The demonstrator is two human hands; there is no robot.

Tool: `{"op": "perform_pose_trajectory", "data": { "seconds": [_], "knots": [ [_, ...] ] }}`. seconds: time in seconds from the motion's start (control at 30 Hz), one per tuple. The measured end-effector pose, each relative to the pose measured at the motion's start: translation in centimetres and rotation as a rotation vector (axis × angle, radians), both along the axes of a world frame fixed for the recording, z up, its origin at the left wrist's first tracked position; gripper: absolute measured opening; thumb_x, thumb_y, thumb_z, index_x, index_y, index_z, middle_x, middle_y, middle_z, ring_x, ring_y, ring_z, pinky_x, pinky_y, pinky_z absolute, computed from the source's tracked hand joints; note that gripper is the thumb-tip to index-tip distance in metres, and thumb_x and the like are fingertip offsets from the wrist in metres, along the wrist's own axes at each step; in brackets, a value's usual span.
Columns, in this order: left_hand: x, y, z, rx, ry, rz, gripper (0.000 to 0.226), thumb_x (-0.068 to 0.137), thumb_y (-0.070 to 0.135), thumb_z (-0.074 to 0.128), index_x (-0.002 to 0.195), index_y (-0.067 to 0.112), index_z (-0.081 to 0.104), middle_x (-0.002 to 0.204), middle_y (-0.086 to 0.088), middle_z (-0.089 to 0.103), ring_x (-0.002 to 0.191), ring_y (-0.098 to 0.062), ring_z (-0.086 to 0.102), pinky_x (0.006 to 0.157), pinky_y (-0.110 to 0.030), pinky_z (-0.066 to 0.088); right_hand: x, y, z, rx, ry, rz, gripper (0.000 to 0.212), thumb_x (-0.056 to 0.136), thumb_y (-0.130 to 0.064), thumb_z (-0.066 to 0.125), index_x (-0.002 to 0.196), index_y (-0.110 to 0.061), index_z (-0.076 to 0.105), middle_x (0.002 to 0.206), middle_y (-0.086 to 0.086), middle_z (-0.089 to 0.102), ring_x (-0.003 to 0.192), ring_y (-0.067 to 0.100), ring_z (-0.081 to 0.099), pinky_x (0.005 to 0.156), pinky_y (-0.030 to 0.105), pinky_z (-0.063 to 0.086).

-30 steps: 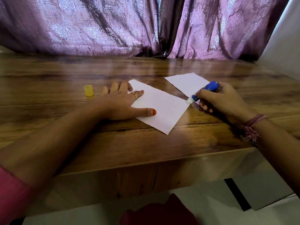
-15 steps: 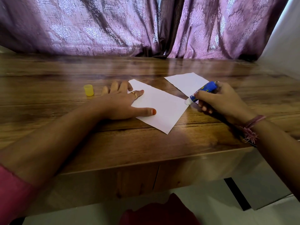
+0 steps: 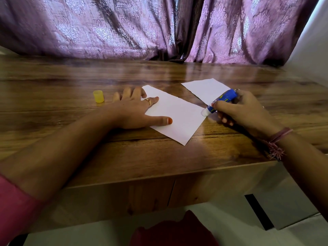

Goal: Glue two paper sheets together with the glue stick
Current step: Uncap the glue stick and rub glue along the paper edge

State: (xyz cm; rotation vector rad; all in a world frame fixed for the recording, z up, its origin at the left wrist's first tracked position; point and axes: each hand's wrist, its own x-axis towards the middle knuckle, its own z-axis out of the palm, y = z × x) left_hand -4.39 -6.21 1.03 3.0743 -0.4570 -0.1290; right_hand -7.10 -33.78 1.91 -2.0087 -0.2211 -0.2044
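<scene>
Her left hand (image 3: pixel 134 110) lies flat with fingers spread, pressing down the near paper sheet (image 3: pixel 179 118) on the wooden table (image 3: pixel 159 157). The right hand (image 3: pixel 243 110) grips the blue glue stick (image 3: pixel 221 101), its white tip touching that sheet's right corner. The second sheet (image 3: pixel 204 91) lies just behind, the yellow cap (image 3: pixel 98 96) off to the left.

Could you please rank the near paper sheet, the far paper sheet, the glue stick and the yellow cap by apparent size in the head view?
1. near paper sheet
2. far paper sheet, partly hidden
3. glue stick
4. yellow cap
</scene>
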Motion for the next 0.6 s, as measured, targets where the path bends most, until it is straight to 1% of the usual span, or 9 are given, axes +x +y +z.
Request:
{"op": "perform_pose_trajectory", "data": {
  "seconds": [0.13,0.27,0.37,0.6],
  "knots": [
    [0.0,0.1,-0.1,-0.007,-0.002,-0.004,0.107,0.052,0.097,0.013,0.146,0.045,0.008,0.148,0.002,0.019,0.136,-0.025,0.01,0.104,-0.051,0.014,-0.2,0.2,0.0,-0.007,-0.008,-0.001,0.009,0.082,-0.009,0.063,0.075,-0.003,0.061,0.046,0.003,0.057,0.035,0.012,0.045,0.037,0.022,0.036],
    [0.0,0.1,-0.2,-0.016,-0.013,-0.004,0.106,0.053,0.097,0.013,0.146,0.046,0.009,0.147,0.003,0.02,0.136,-0.024,0.011,0.104,-0.05,0.014,-0.3,0.2,0.0,-0.023,-0.013,0.015,0.014,0.082,-0.012,0.064,0.081,0.001,0.061,0.046,0.004,0.058,0.035,0.011,0.045,0.037,0.02,0.036],
    [0.0,0.0,-0.2,-0.014,-0.015,-0.004,0.107,0.052,0.097,0.012,0.146,0.046,0.009,0.147,0.002,0.02,0.136,-0.024,0.011,0.103,-0.05,0.014,-0.6,0.2,-0.2,-0.045,-0.011,0.044,0.017,0.081,-0.016,0.065,0.084,0.001,0.062,0.048,0.004,0.06,0.037,0.012,0.047,0.038,0.02,0.037],
    [0.1,0.1,-0.1,-0.003,-0.008,-0.004,0.108,0.051,0.098,0.012,0.146,0.046,0.008,0.149,0.002,0.019,0.136,-0.025,0.012,0.104,-0.051,0.015,-1.1,0.4,-0.2,-0.068,-0.048,0.082,0.018,0.081,-0.016,0.066,0.082,0.001,0.061,0.046,0.004,0.058,0.036,0.013,0.047,0.038,0.02,0.036]
  ]
}}
